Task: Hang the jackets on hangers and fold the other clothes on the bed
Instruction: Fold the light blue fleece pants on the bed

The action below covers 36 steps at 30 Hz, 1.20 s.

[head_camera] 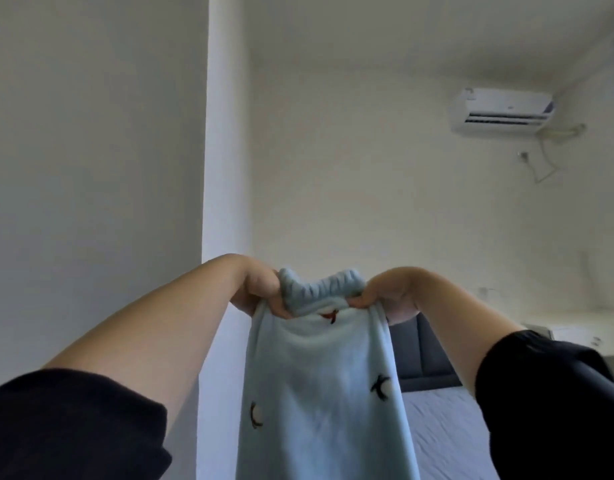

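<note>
Blue garment [319, 393] hangs from top edge, clamped in fingers [277, 308] of left hand [260, 289], right hand [388, 296].

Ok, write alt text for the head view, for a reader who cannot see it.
Both hands grip the ribbed top edge of a pale blue fleece garment with small dark marks, left hand and right hand close together, so it hangs down. Behind are a white wall-mounted air conditioner and a grey-sheeted bed with a dark headboard.
</note>
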Each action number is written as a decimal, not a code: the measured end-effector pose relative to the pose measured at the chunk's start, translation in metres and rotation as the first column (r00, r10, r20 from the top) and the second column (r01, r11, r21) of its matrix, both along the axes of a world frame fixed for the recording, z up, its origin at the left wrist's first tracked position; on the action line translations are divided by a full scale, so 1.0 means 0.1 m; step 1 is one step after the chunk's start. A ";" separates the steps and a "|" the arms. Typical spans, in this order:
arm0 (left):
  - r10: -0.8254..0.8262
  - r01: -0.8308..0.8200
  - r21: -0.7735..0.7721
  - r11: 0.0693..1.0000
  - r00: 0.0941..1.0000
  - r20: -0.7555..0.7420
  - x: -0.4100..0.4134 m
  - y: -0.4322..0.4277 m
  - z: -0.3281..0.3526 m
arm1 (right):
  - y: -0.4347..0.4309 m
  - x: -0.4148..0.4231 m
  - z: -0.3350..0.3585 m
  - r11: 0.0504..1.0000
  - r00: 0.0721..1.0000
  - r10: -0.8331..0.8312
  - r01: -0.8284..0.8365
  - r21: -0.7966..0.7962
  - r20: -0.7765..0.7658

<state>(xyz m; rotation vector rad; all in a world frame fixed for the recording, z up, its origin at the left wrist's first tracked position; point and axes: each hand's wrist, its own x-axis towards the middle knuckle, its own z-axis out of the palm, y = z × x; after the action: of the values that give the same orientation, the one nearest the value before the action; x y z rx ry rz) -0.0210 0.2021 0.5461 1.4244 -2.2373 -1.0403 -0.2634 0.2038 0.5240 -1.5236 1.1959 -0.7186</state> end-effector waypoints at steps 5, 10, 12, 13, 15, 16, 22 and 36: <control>0.302 -0.224 -0.224 0.948 0.853 0.425 -0.31 -0.53 -0.42 | -0.51 0.10 -0.43 0.942 0.887 -0.310 0.336 0.019 -0.342; 0.537 -0.624 -0.682 0.381 0.750 -0.386 -0.63 -0.74 0.15 | -0.88 0.28 0.08 0.585 0.736 -0.464 0.672 -0.454 0.493; 0.220 -0.665 -0.729 0.161 0.744 -0.631 -0.66 -0.67 0.77 | -0.73 0.24 0.75 0.206 0.665 -0.381 0.738 -0.643 0.642; 0.058 -0.643 -0.763 0.065 0.766 -0.641 -0.66 -0.56 1.07 | -0.62 0.22 1.06 0.084 0.673 -0.328 0.719 -0.690 0.662; -0.149 -0.579 -0.812 -0.068 0.811 -0.566 -0.63 -0.36 1.38 | -0.43 0.18 1.47 0.040 0.734 -0.236 0.663 -0.748 0.637; -0.184 -0.544 -0.834 -0.092 0.833 -0.522 -0.64 -0.32 1.42 | -0.39 0.15 1.55 0.060 0.759 -0.215 0.638 -0.768 0.614; -0.041 -0.474 -0.857 0.203 0.870 -0.491 -0.62 -0.50 0.64 | -0.49 -0.10 0.76 0.361 0.854 -0.318 0.512 -0.780 0.413; 0.264 -0.285 -0.252 0.925 0.958 -0.113 -0.41 -0.25 -0.66 | -0.29 -0.28 -0.71 0.971 0.981 -0.194 0.196 -0.137 0.027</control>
<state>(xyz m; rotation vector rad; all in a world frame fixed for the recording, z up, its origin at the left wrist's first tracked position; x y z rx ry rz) -0.0617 0.1771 0.4805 1.4947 -1.9618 -0.6637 -0.2917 0.1745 0.4526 -1.5253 1.3214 -0.9588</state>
